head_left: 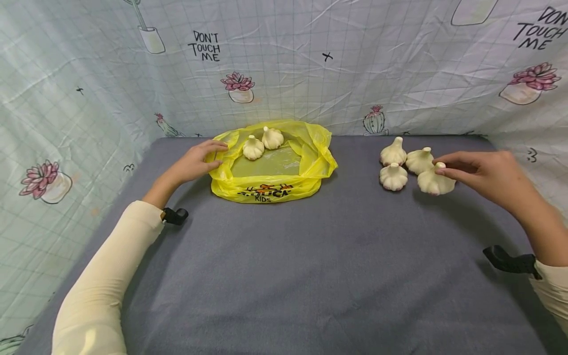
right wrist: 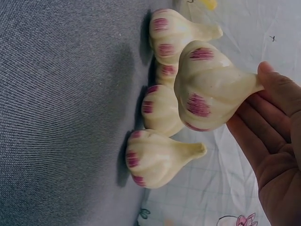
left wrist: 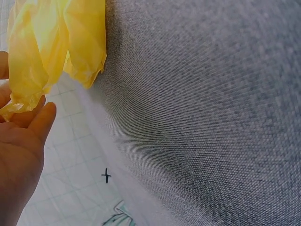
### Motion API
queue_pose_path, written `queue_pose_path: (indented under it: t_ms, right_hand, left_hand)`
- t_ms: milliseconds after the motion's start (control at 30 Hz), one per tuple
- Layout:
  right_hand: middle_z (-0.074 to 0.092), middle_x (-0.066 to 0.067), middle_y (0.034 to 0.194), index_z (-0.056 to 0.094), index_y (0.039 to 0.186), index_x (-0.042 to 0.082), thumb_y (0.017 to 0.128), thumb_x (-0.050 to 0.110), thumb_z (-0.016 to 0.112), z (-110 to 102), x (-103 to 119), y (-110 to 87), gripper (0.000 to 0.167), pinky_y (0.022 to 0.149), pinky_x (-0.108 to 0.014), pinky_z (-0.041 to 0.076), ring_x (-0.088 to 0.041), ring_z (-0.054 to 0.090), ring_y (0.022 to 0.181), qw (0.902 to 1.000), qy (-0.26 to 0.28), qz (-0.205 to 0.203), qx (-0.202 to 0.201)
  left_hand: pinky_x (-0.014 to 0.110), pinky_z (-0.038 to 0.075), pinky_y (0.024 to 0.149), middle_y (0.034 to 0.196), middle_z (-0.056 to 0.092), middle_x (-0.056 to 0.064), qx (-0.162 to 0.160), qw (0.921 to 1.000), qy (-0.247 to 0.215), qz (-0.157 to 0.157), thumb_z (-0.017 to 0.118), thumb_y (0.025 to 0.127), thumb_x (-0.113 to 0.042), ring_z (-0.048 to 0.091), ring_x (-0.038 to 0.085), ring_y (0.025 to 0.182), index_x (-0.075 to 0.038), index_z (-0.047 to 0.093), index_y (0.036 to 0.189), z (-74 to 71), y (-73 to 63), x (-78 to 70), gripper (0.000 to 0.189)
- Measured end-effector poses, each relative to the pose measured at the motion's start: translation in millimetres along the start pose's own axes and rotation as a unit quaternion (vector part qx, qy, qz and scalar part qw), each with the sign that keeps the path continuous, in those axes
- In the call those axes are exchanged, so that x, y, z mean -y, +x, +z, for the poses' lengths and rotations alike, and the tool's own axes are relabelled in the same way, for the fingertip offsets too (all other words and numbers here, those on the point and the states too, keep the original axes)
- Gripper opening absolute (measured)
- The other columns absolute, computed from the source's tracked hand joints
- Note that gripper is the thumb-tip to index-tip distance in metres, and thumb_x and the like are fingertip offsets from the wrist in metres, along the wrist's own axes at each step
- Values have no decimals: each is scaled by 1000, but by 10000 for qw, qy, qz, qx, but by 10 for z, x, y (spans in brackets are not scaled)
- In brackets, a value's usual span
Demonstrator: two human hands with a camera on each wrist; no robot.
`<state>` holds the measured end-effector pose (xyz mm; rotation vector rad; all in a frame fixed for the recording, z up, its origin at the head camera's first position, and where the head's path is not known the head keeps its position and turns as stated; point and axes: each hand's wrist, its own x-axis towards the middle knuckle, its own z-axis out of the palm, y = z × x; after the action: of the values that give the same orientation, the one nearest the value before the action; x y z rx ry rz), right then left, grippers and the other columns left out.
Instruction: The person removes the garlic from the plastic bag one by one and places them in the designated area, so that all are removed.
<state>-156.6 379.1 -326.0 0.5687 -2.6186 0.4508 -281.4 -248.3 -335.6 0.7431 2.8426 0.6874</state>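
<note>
My right hand [head_left: 492, 172] pinches a garlic bulb [right wrist: 207, 89] by its stem between thumb and fingers. In the right wrist view the bulb hangs clear of the cloth, cream with purple streaks. Just beyond it several more garlic bulbs [head_left: 393, 177] sit close together on the grey cloth. At the left, my left hand [head_left: 193, 160] holds the rim of a yellow plastic bag [head_left: 266, 190], whose edge runs in among the fingers in the left wrist view. The bag's mouth gapes wide, and two garlic bulbs [head_left: 253, 148] lie inside towards the back left.
A grey cloth [head_left: 284, 276] covers the table. Behind and beside it hangs a pale curtain [head_left: 284, 64] printed with potted plants and words. Each wrist wears a black camera mount [head_left: 175, 216].
</note>
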Motion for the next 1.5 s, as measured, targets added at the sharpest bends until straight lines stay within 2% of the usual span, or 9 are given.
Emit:
queue_pose_path:
  t_ms: [300, 533, 767, 1100, 1500]
  right_hand:
    - [76, -4, 81, 81, 102, 10, 84, 11, 83, 63, -33, -16, 18, 60, -11, 38, 21, 48, 67, 9994, 328, 107, 59]
    - [74, -2, 77, 81, 101, 11, 83, 10, 84, 129, -83, -28, 19, 58, -13, 37, 19, 47, 64, 9993, 350, 157, 50]
    - [73, -1, 75, 81, 102, 10, 84, 12, 83, 145, -112, -39, 18, 57, -15, 35, 12, 47, 62, 9995, 250, 187, 102]
    - [71, 3, 70, 81, 100, 13, 83, 12, 83, 192, -163, -69, 17, 58, -16, 35, 17, 46, 63, 9994, 318, 107, 50]
    - [69, 13, 73, 80, 98, 15, 85, 13, 82, 224, -191, -91, 14, 58, -16, 35, 11, 46, 62, 9985, 520, 179, 45]
  left_hand:
    - [60, 30, 113, 155, 42, 20, -57, 9999, 95, 73, 58, 101, -10, 35, 42, 144, 3, 52, 145, 9, 2, 0, 46]
    - [61, 28, 115, 155, 42, 20, -66, 9999, 71, 90, 58, 101, -9, 32, 42, 146, 3, 52, 145, 15, -15, -7, 46]
    - [60, 31, 112, 155, 41, 20, -65, 10000, 26, 42, 58, 102, -10, 33, 42, 145, 3, 51, 145, 29, -37, -35, 46]
    - [61, 32, 111, 156, 40, 21, -45, 10000, -18, -28, 58, 102, -10, 32, 43, 146, 3, 51, 146, 47, -59, -57, 46]
    - [60, 31, 112, 156, 41, 20, -72, 9999, -36, -66, 58, 102, -10, 32, 42, 146, 3, 52, 145, 73, -88, -52, 46]
